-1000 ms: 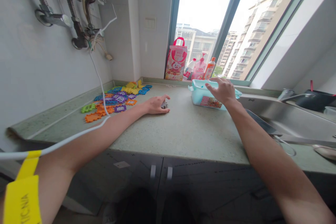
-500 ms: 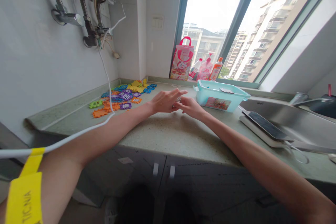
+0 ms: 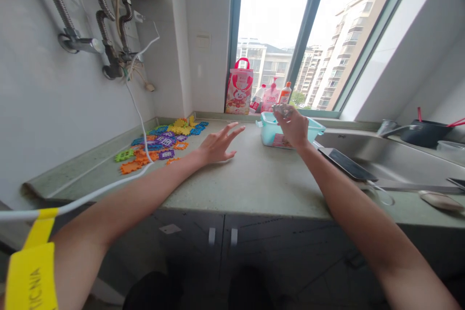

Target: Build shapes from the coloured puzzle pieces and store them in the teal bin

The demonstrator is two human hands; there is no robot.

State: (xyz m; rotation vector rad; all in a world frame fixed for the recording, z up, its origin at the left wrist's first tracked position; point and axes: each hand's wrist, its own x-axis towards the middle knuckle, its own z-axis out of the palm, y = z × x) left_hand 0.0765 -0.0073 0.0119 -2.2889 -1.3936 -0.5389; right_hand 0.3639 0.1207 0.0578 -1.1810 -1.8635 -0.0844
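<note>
Moved since the earlier frame: my right hand (image 3: 296, 129), now parted from my left hand (image 3: 218, 147), carrying a grey piece (image 3: 282, 110) to right of centre, overlapping the turquoise box (image 3: 268, 134) in view. Sound carrying calls, I judge, for a light, steady pinch clearing the rim. Right fingers pinch the piece; left fingers spread, empty, above or on the tabletop (image 3: 247, 184) at centre.
</note>
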